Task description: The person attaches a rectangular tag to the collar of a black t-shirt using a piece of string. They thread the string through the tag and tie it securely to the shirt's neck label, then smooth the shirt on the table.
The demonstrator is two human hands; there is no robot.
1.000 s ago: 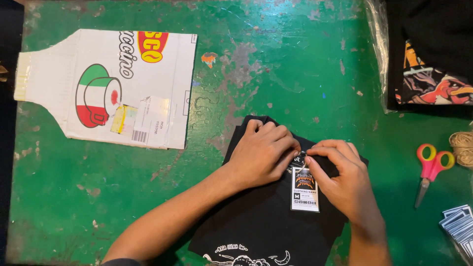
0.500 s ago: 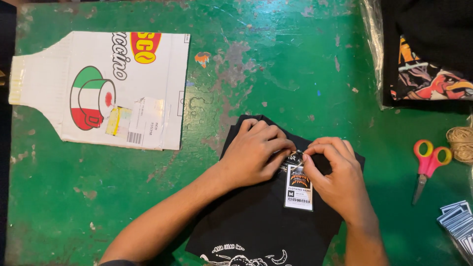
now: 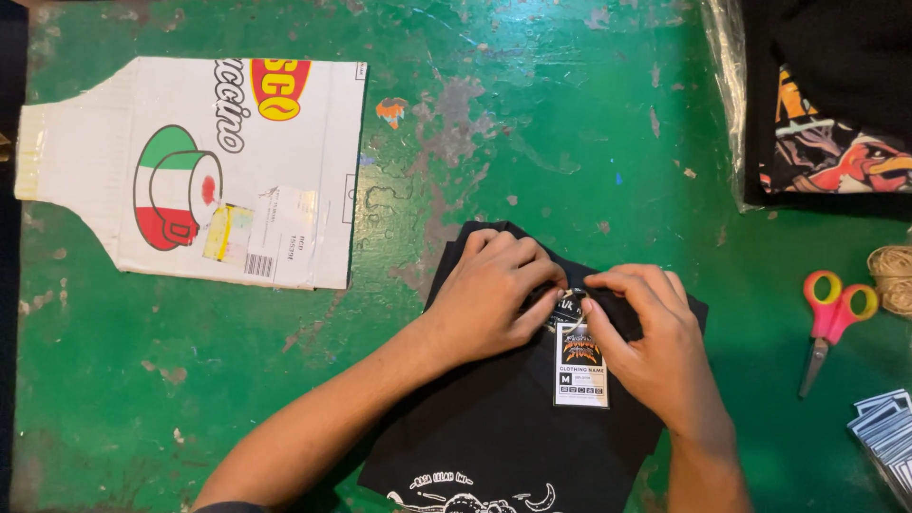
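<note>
A folded black T-shirt (image 3: 494, 427) with a white print at its lower edge lies on the worn green table (image 3: 532, 123). My left hand (image 3: 489, 294) rests on the shirt's upper part, fingers curled toward the collar. My right hand (image 3: 651, 342) meets it there, fingertips pinching at the collar label. A small paper hang tag (image 3: 580, 375) lies on the shirt just below where the fingertips meet. What the fingertips pinch is hidden between them.
A flattened white cardboard piece (image 3: 199, 171) with a cup picture lies at the upper left. A stack of black printed shirts in clear plastic (image 3: 826, 104) sits at the upper right. Red-and-yellow scissors (image 3: 828, 318), a twine ball (image 3: 891, 275) and a tag stack (image 3: 888, 432) line the right edge.
Both hands stay at the collar with only slight finger shifts. The view has drifted a little, so the shirt and tag sit marginally lower left.
</note>
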